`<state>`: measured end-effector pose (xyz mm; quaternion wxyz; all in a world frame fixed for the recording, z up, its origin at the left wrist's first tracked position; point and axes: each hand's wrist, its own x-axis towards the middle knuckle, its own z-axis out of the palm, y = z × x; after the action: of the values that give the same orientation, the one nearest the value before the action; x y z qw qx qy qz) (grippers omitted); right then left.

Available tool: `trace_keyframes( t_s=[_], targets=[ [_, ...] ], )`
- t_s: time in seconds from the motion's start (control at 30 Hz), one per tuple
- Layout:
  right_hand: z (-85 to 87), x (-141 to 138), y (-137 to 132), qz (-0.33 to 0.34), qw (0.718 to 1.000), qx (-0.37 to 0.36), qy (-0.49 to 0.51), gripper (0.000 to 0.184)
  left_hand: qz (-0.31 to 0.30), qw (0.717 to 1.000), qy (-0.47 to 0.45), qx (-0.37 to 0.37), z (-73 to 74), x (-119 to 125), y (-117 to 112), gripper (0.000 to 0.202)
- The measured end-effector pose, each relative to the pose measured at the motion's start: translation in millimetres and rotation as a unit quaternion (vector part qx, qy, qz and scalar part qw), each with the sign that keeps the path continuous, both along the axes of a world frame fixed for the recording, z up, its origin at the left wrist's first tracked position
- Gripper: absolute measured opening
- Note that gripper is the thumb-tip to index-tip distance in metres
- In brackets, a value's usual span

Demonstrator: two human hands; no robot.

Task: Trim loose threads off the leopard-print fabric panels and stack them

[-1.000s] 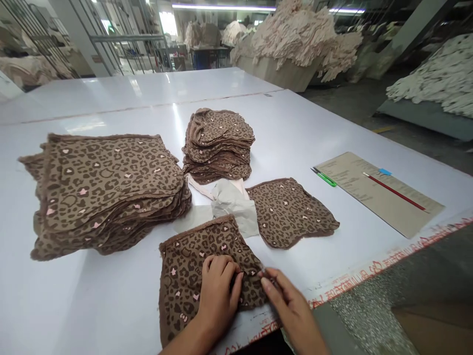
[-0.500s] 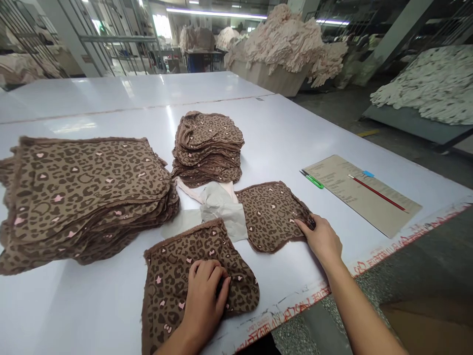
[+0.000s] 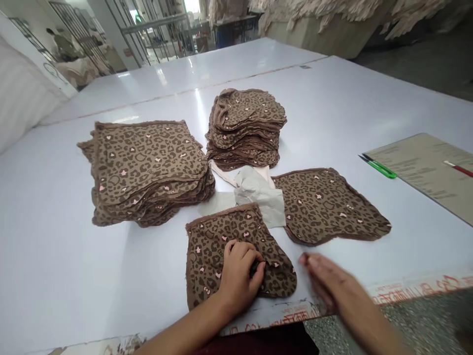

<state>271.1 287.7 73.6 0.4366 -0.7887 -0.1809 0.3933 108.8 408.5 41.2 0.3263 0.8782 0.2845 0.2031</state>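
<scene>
My left hand (image 3: 244, 271) lies on a boot-shaped leopard-print fabric piece (image 3: 207, 246) near the table's front edge. Its fingers are curled and the thumb is bent in against the cloth, with a dark gap between them. My right hand (image 3: 328, 281), smeared by motion, is just right of this piece's toe; a small dark spot shows at its fingertips, too blurred to name. A second leopard-print piece (image 3: 328, 207) lies flat beyond the right hand, untouched by it. Grey-white scraps (image 3: 264, 197) lie between the two pieces.
Two stacks of leopard-print pieces, a wide one (image 3: 151, 167) and a taller one (image 3: 247, 128), stand behind. At right lie a green pen (image 3: 380, 167), a printed card (image 3: 424, 162) and a red pencil (image 3: 461, 168). A heaped bin (image 3: 318, 34) is beyond the table.
My right hand has let go of the right-hand piece and moved toward the near piece. That piece now lies fully uncovered. The left hand keeps its place on the cloth; the view has swung left.
</scene>
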Motion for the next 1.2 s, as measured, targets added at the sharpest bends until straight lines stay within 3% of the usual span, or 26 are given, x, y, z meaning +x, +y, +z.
trace_keyframes(
  t_s=[0.07,0.13,0.33,0.73,1.2],
  targets=[
    [-6.5,-36,-1,0.078,0.984,0.029,0.161,0.046,0.003,1.0,-0.004,0.0,0.0,-1,0,0.005],
    [-17.3,-56,-1,0.117,0.968,0.039,0.219,0.047,0.002,1.0,-0.01,0.0,-0.2,-2,0,0.005],
    [-37.7,-59,1,0.106,0.969,0.013,0.221,0.053,0.004,1.0,-0.022,0.0,-1.0,-2,-1,0.004],
    [-19.5,-59,16,0.108,0.969,-0.011,0.224,0.055,-0.01,0.998,-0.03,0.062,-3.3,-3,-4,0.009],
    [-24.4,-59,15,0.106,0.968,-0.009,0.226,0.05,-0.008,0.997,-0.04,0.066,-2.8,-3,-3,0.007]
  ],
)
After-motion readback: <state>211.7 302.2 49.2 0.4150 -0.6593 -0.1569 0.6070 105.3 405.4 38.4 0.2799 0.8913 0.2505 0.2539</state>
